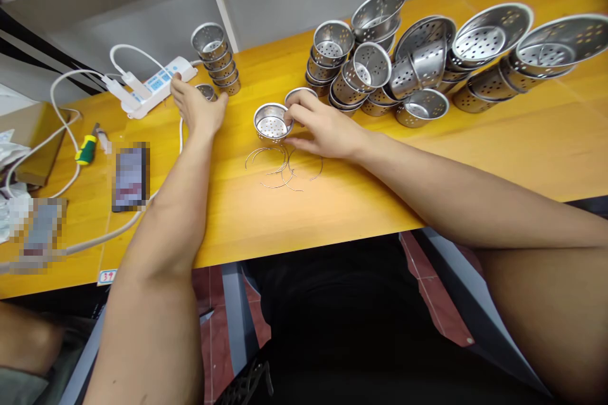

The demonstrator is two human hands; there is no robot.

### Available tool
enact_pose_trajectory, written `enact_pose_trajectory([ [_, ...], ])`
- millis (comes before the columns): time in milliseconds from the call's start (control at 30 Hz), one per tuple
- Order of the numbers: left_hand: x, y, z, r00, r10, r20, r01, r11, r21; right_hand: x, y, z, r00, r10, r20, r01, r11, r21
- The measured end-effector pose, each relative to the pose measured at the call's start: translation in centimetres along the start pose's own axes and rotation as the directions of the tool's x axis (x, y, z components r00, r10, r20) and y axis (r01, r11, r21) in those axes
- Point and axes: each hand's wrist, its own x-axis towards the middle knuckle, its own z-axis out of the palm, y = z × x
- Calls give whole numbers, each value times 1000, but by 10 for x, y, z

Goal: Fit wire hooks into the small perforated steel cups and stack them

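Note:
My left hand (197, 107) reaches to the back of the table, thumb and fingers spread apart. Just beyond its palm is a small perforated metal cup (206, 91), partly hidden by the hand; contact is unclear. Beside it stands a stack of similar cups (211, 44). My right hand (325, 126) has its bent fingers at the right rim of a perforated metal cup (272, 121) and its thumb low by the cup's side. Another cup (304, 93) sits behind those fingers, mostly covered. Several thin curved wires (278, 171) lie in front.
Stacked and tilted perforated metal cups (418, 69) crowd the back right. A white power strip (159, 85) with cables stands at the back left. A yellow-green screwdriver (87, 149), a blurred phone (129, 177), another blurred device (44, 228) and a cardboard box (42, 145) lie left.

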Motion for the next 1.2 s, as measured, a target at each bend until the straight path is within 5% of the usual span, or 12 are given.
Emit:
enact_pose_trajectory([
  [167,-2,-21,6,995,29,94,-17,993,-121,-1,6,2,1000,-6,-17,6,1000,-19],
  [333,1,-13,0,998,27,62,-19,991,-129,0,10,7,999,-45,-24,44,998,-33],
  [533,1,-9,2,992,-10,126,25,993,-117,7,-2,12,998,61,-6,-61,995,-78],
  [767,-17,29,-8,936,319,150,-302,945,-122,15,-6,20,985,169,30,-165,981,-101],
  [867,-32,59,-2,939,331,93,-312,935,-171,13,-5,20,992,119,41,-116,991,-65],
  [967,-49,77,15,914,370,166,-318,908,-272,10,-7,19,999,30,37,-29,999,-29],
  [1200,-75,82,29,861,353,366,-220,908,-358,11,-8,34,947,-257,193,259,966,15],
])
